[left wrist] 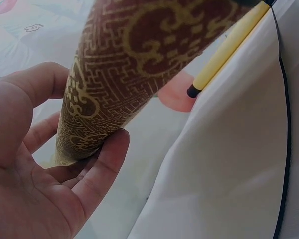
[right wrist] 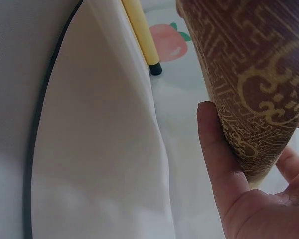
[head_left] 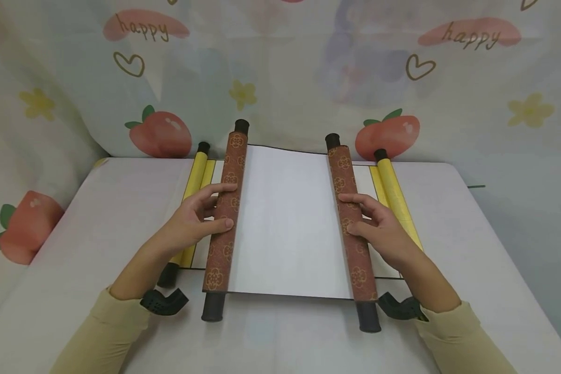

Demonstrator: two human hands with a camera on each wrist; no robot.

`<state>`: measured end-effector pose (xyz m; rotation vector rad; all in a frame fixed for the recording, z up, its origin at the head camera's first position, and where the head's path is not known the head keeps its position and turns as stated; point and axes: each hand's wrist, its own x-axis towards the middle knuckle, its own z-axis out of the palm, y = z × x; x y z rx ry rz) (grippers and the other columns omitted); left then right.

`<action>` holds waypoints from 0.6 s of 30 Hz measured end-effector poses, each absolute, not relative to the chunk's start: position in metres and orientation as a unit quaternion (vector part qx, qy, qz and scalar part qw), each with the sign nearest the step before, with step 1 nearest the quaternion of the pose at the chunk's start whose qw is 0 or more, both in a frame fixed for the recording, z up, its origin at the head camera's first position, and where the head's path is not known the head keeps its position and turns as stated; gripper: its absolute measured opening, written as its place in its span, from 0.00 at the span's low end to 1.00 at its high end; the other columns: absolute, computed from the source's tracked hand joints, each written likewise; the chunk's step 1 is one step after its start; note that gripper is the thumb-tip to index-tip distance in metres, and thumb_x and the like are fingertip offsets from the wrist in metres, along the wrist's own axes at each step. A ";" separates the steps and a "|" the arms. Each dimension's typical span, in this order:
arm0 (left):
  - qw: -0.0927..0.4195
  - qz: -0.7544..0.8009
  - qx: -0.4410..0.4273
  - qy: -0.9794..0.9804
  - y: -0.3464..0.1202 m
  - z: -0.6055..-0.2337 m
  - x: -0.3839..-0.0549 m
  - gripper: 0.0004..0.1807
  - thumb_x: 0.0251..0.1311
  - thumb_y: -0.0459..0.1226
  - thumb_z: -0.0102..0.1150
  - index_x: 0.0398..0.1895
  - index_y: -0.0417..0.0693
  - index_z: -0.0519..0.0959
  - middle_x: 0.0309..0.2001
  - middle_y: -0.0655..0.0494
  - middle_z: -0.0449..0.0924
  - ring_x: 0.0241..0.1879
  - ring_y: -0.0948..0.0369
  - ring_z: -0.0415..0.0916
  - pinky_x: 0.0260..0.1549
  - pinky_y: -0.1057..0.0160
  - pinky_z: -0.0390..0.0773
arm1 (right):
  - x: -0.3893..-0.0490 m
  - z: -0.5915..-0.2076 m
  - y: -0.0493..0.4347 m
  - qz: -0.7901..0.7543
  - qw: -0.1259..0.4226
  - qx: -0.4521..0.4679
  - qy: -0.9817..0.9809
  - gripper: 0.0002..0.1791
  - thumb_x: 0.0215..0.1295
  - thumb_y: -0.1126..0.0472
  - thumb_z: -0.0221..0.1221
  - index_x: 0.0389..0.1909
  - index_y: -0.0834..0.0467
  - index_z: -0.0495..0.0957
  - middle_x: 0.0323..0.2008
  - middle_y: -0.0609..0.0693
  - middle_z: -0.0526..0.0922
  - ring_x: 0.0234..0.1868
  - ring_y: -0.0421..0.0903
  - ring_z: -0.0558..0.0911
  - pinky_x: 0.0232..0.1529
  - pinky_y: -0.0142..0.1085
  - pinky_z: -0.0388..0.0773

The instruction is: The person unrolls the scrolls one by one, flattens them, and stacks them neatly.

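Note:
A scroll with two brown brocade rolls is partly spread, its white sheet [head_left: 290,223] stretched between them. My left hand [head_left: 184,223] grips the left brocade roll [head_left: 219,246], thumb and fingers on either side of its middle. On the other side my right hand [head_left: 388,228] holds the right brocade roll [head_left: 361,259] in the same way. Black knobs cap both rolls. In the left wrist view, fingers curl round the gold-patterned roll [left wrist: 104,74]. From the right wrist, the roll [right wrist: 249,74] rests between thumb and fingers.
Behind the brown rolls lies a yellow-edged scroll, with a yellow rod [head_left: 196,176] on the left and another yellow rod [head_left: 397,195] on the right. The white table [head_left: 98,208] meets a printed cloth backdrop [head_left: 280,67]. Black wrist mounts [head_left: 164,303] sit near both cuffs.

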<state>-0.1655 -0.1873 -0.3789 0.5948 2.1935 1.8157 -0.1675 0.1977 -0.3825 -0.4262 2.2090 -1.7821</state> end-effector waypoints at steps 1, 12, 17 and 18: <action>0.115 0.620 0.203 0.749 -0.187 -0.379 -0.165 0.34 0.55 0.35 0.62 0.65 0.58 0.61 0.58 0.51 0.64 0.53 0.50 0.69 0.38 0.52 0.77 | -0.168 -0.383 0.197 -0.614 0.135 -0.146 0.763 0.28 0.61 0.72 0.52 0.62 0.51 0.64 0.60 0.49 0.62 0.49 0.55 0.73 0.39 0.40 0.78; 0.116 0.616 0.194 0.754 -0.182 -0.362 -0.157 0.33 0.56 0.31 0.60 0.65 0.51 0.61 0.58 0.49 0.63 0.53 0.48 0.69 0.39 0.52 0.77 | -0.168 -0.385 0.197 -0.600 0.133 -0.131 0.778 0.35 0.53 0.63 0.65 0.62 0.48 0.63 0.59 0.49 0.63 0.49 0.56 0.73 0.39 0.43 0.78; 0.118 0.615 0.192 0.755 -0.184 -0.364 -0.158 0.34 0.56 0.32 0.60 0.66 0.53 0.60 0.59 0.50 0.62 0.53 0.49 0.68 0.39 0.53 0.77 | -0.168 -0.382 0.200 -0.597 0.133 -0.139 0.779 0.35 0.56 0.65 0.62 0.64 0.46 0.60 0.59 0.50 0.61 0.49 0.55 0.73 0.39 0.42 0.78; 0.117 0.616 0.191 0.756 -0.185 -0.367 -0.159 0.34 0.56 0.32 0.60 0.66 0.54 0.60 0.59 0.51 0.62 0.53 0.50 0.69 0.39 0.53 0.77 | -0.168 -0.382 0.200 -0.595 0.132 -0.142 0.780 0.35 0.57 0.65 0.62 0.65 0.46 0.60 0.60 0.50 0.61 0.49 0.55 0.73 0.39 0.42 0.77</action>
